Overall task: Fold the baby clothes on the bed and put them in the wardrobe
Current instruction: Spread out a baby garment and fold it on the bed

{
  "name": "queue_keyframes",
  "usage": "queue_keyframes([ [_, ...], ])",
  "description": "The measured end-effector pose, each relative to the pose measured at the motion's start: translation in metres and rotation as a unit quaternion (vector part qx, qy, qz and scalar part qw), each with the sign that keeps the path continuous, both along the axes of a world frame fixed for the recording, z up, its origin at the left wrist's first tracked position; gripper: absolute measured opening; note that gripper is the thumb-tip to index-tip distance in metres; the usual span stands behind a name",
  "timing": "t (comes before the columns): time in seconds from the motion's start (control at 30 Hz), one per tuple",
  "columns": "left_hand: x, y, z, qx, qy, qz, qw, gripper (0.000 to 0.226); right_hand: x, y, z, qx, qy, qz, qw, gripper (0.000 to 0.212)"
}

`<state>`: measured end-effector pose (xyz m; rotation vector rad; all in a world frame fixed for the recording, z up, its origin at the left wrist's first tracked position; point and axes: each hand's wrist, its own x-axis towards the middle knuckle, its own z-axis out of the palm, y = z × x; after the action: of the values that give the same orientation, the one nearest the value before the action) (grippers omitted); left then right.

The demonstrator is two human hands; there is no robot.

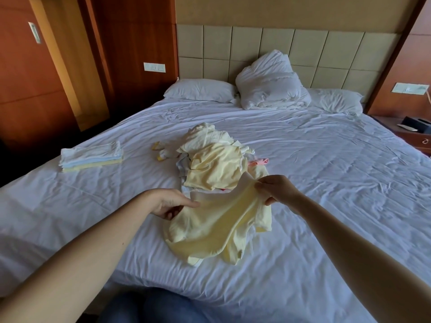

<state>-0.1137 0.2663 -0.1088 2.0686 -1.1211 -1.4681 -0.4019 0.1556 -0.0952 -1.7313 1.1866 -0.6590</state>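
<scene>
A pale yellow baby garment (217, 227) hangs crumpled between my hands, its lower part lying on the white bed sheet (326, 183). My left hand (171, 203) pinches its left top edge. Its right top edge is pinched by my right hand (276, 188). Just behind it lies a loose heap of unfolded baby clothes (214, 159), cream, yellow and pink. A small stack of folded clothes (92, 156) sits at the bed's left side. The wooden wardrobe (30, 73) stands at the left.
Two pillows (200, 90) and a bundled white duvet (270, 85) lie against the padded headboard. A nightstand (412, 134) with small items stands at the right. Small socks (162, 152) lie left of the heap. My knees in blue jeans (151, 308) meet the bed's near edge.
</scene>
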Motion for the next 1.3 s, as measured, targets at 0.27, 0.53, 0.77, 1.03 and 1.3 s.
queue_keyframes([
  [0.27, -0.006, 0.002, -0.023, -0.042, 0.033, 0.046, 0.997, 0.016, 0.006, 0.008, 0.001, 0.005, -0.020, -0.002, 1.000, 0.010],
  [0.53, -0.020, 0.003, -0.047, -0.108, 0.052, 0.054, 0.991, 0.017, 0.008, 0.010, -0.005, -0.020, 0.005, -0.009, 1.000, 0.022],
  [0.77, -0.043, -0.001, -0.061, -0.032, -0.037, 0.028, 0.998, 0.051, 0.008, 0.013, -0.009, -0.013, 0.005, -0.008, 1.000, 0.014],
  [1.03, -0.054, -0.005, -0.077, -0.005, -0.127, -0.006, 0.992, 0.056, 0.005, 0.013, -0.013, -0.014, 0.013, 0.000, 1.000, 0.019],
  [1.3, -0.051, -0.002, -0.071, -0.066, -0.065, -0.005, 0.996, 0.015, -0.001, 0.008, -0.020, -0.016, 0.026, -0.003, 1.000, 0.019],
])
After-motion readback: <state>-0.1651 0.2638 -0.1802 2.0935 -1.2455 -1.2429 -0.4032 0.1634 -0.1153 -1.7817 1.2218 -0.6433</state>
